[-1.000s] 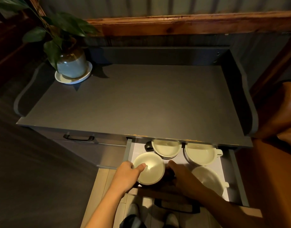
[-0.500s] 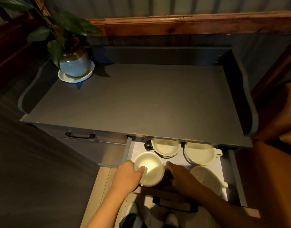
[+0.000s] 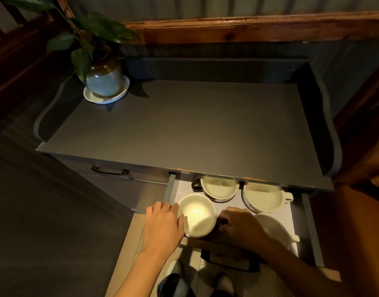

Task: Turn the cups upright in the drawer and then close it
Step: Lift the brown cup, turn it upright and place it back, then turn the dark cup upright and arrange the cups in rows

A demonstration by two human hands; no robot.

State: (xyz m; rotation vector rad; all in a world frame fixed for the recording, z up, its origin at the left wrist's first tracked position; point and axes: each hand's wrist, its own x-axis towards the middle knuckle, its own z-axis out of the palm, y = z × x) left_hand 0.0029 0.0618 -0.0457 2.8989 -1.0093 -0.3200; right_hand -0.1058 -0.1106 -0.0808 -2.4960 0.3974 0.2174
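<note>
- The drawer (image 3: 171, 189) on the right side of the dark cabinet (image 3: 184, 125) is pulled out, with a pale liner on its floor.
- Four cream cups sit in it. The front left cup (image 3: 197, 215) has its mouth facing up toward the camera, brightly lit inside.
- The left hand (image 3: 163, 225) is on that cup's left rim, thumb hooked over the edge and fingers wrapped round the outside, so it's gripping the cup.
- The right hand (image 3: 241, 227) is pressed against the same cup's right side, down in the shadow. Fingers look curled around something dark there, maybe the handle, but honestly can't tell if it's closed on it or not.
- Back left cup (image 3: 219, 187) is mouth up, half tucked under the cabinet top, with a dark handle sticking out to its left.
- Back right cup (image 3: 263, 197) is mouth up too, handle pointing right.
- Front right cup (image 3: 274, 229) is partly hidden behind the right wrist, small handle poking out to the right.
- A potted plant (image 3: 104, 79) on a white saucer (image 3: 98, 99) sits on the cabinet's back left corner.
</note>
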